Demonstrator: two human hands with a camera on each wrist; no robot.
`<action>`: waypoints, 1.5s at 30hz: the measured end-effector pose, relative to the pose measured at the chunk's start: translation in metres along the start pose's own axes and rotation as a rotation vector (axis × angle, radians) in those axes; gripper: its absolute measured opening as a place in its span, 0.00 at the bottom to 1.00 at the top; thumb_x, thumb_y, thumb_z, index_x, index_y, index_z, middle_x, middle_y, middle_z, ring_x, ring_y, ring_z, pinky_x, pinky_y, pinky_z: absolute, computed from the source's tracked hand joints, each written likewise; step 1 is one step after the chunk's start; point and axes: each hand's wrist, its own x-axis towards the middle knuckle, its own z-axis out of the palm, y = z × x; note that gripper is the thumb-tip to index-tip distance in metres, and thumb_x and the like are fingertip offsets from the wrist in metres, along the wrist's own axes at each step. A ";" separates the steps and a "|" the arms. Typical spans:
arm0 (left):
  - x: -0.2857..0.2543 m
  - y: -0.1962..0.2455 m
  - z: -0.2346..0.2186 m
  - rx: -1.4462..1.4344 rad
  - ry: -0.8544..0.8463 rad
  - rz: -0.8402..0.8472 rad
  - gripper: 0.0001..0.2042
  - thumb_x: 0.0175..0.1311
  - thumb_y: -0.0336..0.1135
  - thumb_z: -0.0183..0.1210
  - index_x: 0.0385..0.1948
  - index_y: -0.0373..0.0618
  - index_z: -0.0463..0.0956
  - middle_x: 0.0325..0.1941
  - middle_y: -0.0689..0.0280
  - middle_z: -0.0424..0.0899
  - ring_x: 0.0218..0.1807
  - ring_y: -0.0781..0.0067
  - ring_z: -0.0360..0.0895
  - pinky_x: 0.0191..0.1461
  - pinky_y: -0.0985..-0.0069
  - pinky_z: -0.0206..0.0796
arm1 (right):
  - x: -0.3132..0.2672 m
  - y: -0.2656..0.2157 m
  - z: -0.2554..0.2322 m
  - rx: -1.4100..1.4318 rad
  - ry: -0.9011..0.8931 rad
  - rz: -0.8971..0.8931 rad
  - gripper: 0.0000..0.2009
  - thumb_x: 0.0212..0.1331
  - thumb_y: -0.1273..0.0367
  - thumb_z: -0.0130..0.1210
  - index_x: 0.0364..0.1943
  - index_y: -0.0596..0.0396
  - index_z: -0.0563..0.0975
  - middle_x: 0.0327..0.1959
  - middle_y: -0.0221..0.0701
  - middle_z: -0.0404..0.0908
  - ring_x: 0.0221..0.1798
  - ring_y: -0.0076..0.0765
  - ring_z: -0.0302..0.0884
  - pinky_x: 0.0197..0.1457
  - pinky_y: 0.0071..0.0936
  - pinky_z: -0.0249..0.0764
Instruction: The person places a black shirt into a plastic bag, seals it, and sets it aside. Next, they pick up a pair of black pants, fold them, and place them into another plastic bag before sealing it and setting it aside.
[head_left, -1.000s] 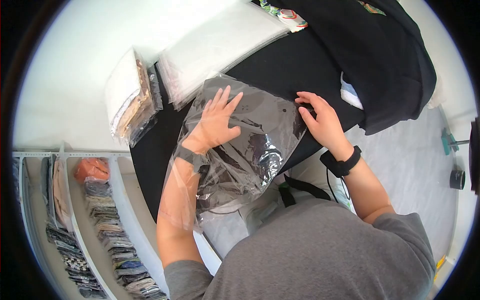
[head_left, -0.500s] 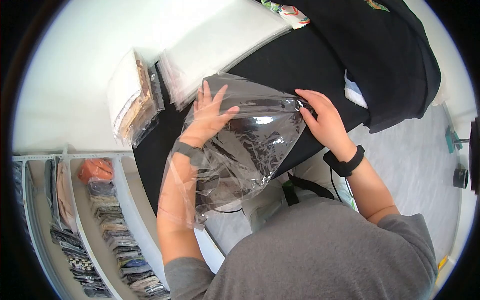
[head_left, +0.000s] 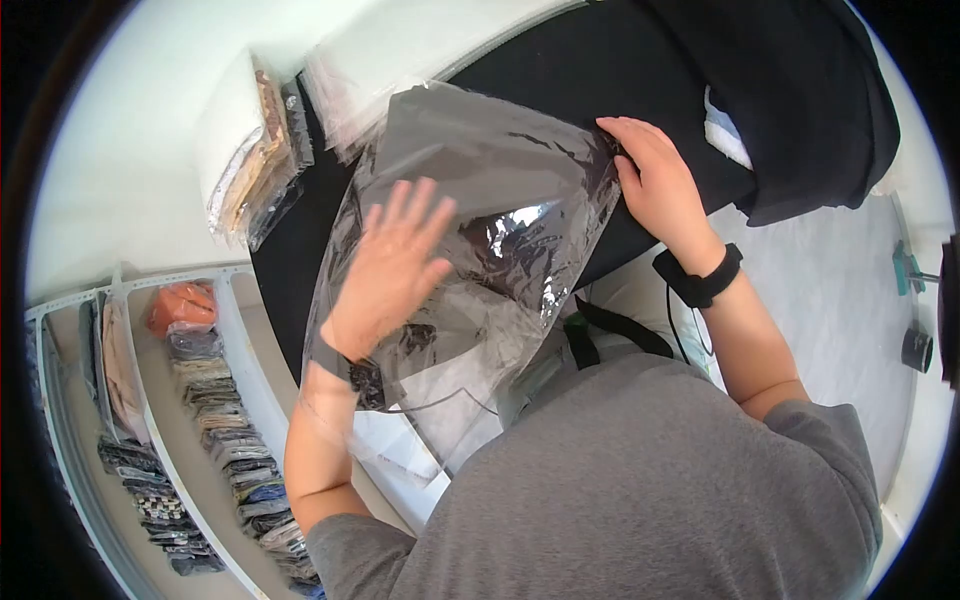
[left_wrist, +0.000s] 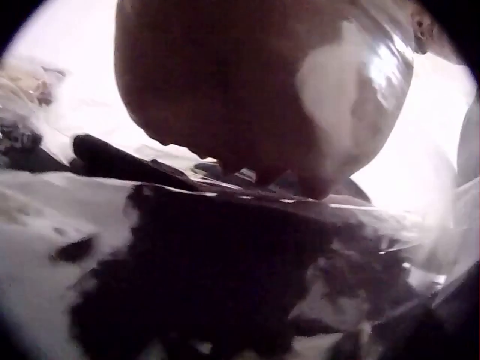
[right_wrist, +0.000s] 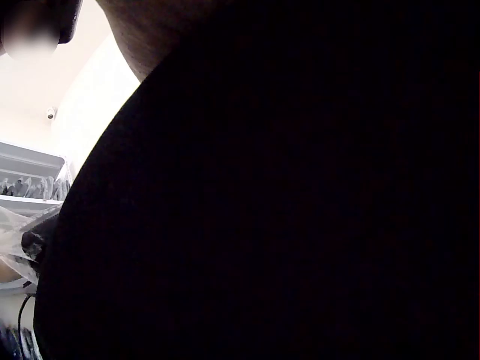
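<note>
In the head view a clear plastic bag (head_left: 585, 235) with a folded dark garment (head_left: 470, 135) in it lies over the black tabletop and hangs past its near edge. My left hand (head_left: 390, 270), blurred, has its fingers spread over the garment's left side, with loose film around the wrist and forearm. At the right corner my right hand (head_left: 660, 185) holds the bag between thumb and fingers; its fingertips are partly hidden. The left wrist view shows the dark garment (left_wrist: 202, 262) under shiny film below the hand. Black fills most of the right wrist view.
Flat clear bags (head_left: 345, 95) lie at the back left, beside a stack of packed garments (head_left: 265, 150). Black cloth (head_left: 800, 110) drapes over the table's right end, near a white and blue piece (head_left: 725, 130). Shelves (head_left: 140, 420) with bagged clothes stand at the lower left.
My left hand has drawn back toward me and lower left, off the garment's far part. The right hand stays at the bag's right corner. The view has shifted a little.
</note>
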 end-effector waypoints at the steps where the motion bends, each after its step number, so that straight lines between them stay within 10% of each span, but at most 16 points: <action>1: 0.003 0.010 0.001 -0.005 -0.004 0.005 0.30 0.60 0.38 0.52 0.66 0.47 0.54 0.73 0.54 0.44 0.74 0.52 0.40 0.72 0.55 0.37 | 0.000 0.000 0.001 -0.007 0.007 -0.006 0.18 0.49 0.80 0.51 0.48 0.57 0.74 0.47 0.40 0.77 0.54 0.45 0.71 0.58 0.35 0.68; 3: 0.006 0.027 0.005 -0.202 -0.045 0.304 0.30 0.58 0.37 0.55 0.65 0.55 0.58 0.73 0.54 0.46 0.74 0.51 0.40 0.72 0.52 0.39 | -0.001 0.001 0.002 -0.017 0.012 -0.008 0.18 0.49 0.79 0.51 0.48 0.57 0.74 0.47 0.39 0.77 0.54 0.45 0.71 0.58 0.35 0.68; 13: -0.006 0.038 0.007 -0.141 -0.087 0.429 0.27 0.57 0.41 0.58 0.62 0.66 0.63 0.72 0.54 0.48 0.73 0.48 0.43 0.70 0.48 0.42 | 0.001 0.001 0.003 -0.019 0.004 0.001 0.16 0.50 0.79 0.50 0.46 0.57 0.75 0.47 0.40 0.77 0.55 0.45 0.71 0.58 0.35 0.68; 16: -0.032 0.016 0.001 -0.324 -0.038 0.115 0.30 0.62 0.47 0.52 0.66 0.50 0.57 0.73 0.53 0.44 0.74 0.50 0.38 0.72 0.56 0.36 | 0.001 0.000 0.001 -0.005 -0.011 -0.025 0.17 0.49 0.80 0.50 0.46 0.58 0.75 0.47 0.40 0.77 0.55 0.47 0.71 0.58 0.36 0.67; 25: -0.049 -0.029 0.036 -0.566 0.119 -0.440 0.30 0.66 0.41 0.50 0.67 0.44 0.49 0.74 0.55 0.40 0.75 0.58 0.39 0.73 0.70 0.36 | 0.000 -0.003 0.000 -0.091 -0.068 -0.099 0.17 0.52 0.80 0.49 0.48 0.59 0.74 0.50 0.41 0.75 0.58 0.47 0.68 0.61 0.36 0.65; 31: -0.107 -0.047 0.043 -0.736 0.203 -0.312 0.26 0.67 0.41 0.48 0.64 0.39 0.57 0.70 0.52 0.55 0.71 0.61 0.52 0.71 0.71 0.45 | -0.001 -0.010 -0.011 0.006 -0.154 -0.047 0.19 0.53 0.71 0.55 0.51 0.54 0.73 0.56 0.39 0.72 0.64 0.49 0.62 0.66 0.46 0.56; 35: -0.194 -0.014 0.054 -1.326 0.482 -0.869 0.14 0.68 0.40 0.47 0.41 0.39 0.77 0.37 0.61 0.82 0.39 0.71 0.80 0.41 0.78 0.69 | 0.000 -0.078 -0.034 -0.069 -0.536 -0.445 0.32 0.40 0.59 0.67 0.56 0.44 0.71 0.65 0.34 0.63 0.70 0.43 0.52 0.69 0.54 0.45; 38: -0.227 0.012 0.083 -1.310 0.759 -1.204 0.21 0.69 0.52 0.43 0.27 0.43 0.74 0.17 0.70 0.73 0.23 0.76 0.77 0.24 0.84 0.61 | -0.009 -0.109 -0.016 -0.031 -0.765 -0.626 0.33 0.42 0.61 0.65 0.58 0.44 0.68 0.66 0.30 0.61 0.70 0.40 0.54 0.69 0.51 0.49; 45: -0.208 0.074 0.134 -1.996 0.782 -1.027 0.36 0.65 0.66 0.32 0.47 0.37 0.71 0.47 0.56 0.78 0.52 0.66 0.74 0.53 0.71 0.64 | -0.051 -0.099 0.026 0.045 -0.595 -0.750 0.20 0.53 0.70 0.53 0.54 0.49 0.72 0.61 0.29 0.69 0.66 0.36 0.60 0.68 0.42 0.55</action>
